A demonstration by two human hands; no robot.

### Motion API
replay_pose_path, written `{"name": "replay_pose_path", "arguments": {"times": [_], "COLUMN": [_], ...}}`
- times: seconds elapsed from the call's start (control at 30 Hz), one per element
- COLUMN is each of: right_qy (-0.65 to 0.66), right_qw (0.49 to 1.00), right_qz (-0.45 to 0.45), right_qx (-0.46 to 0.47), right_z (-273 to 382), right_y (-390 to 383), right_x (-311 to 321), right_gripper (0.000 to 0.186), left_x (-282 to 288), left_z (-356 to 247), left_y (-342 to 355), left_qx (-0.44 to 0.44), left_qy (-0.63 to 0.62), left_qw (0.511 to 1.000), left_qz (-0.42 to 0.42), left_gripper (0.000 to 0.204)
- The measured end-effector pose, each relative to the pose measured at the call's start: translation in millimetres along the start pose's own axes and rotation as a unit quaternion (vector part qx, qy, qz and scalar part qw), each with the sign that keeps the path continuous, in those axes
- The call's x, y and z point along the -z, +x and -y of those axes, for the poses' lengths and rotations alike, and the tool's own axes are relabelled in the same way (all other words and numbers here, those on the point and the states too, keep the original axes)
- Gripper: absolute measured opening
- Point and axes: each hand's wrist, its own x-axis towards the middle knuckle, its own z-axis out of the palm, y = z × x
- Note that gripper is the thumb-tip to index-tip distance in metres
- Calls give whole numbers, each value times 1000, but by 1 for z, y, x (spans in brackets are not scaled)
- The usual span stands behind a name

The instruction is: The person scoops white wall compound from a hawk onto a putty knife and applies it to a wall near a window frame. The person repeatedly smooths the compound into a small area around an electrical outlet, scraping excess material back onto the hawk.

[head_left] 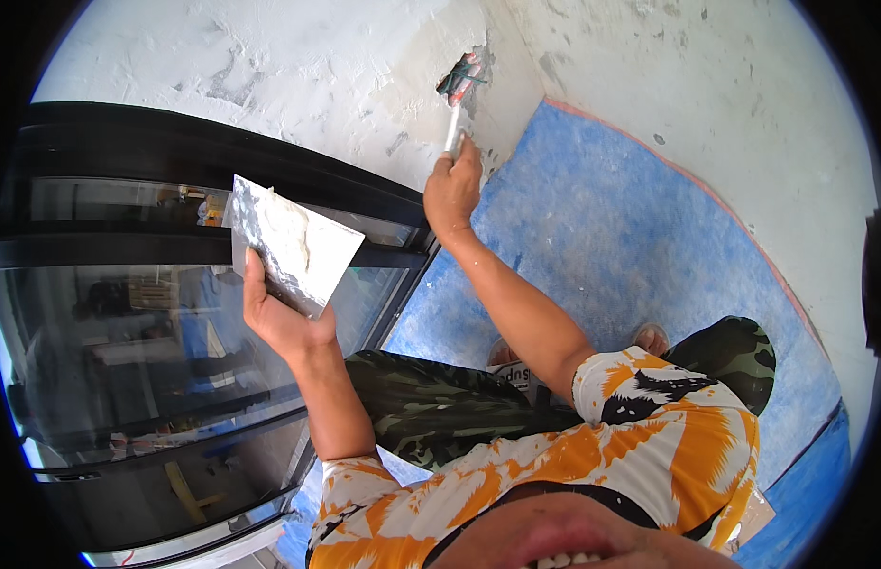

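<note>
My left hand [279, 313] grips a flat metal plate [260, 256], held tilted, with a lump of white paste [293, 237] on it. My right hand [455, 185] is raised to the wall, closed round the pale handle of a narrow tool [454, 128]. The tool's far end meets a ragged hole [464, 71] in the white plastered wall [298, 66], where red and dark green bits show; I cannot make out where the tool ends among them.
A black-framed glass door or window [137, 332] stands along the left. Blue covering [592, 237] lies on the floor, with a red edge along the right wall [706, 85]. My camouflage-trousered legs [422, 398] and sandalled feet [651, 341] are below my arms.
</note>
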Motion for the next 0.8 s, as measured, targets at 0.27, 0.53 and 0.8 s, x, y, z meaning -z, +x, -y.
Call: {"name": "replay_pose_path", "arguments": {"times": [0.27,0.53,0.8], "right_qy": [-37,-89,-111], "right_qw": [992,991,943], "right_qz": [52,57,154], "right_qx": [107,87,272], "right_z": [101,77,73], "right_y": [16,52,-1], "right_x": [-35,23,-19], "right_gripper": [43,54,59], "left_x": [5,13,11], "left_z": [-4,-1,1], "left_y": [0,5,0], "left_qx": [39,25,13], "left_qy": [-17,14,16], "left_qw": [999,1000,1000], "left_qz": [24,3,22], "left_gripper": [38,37,38]}}
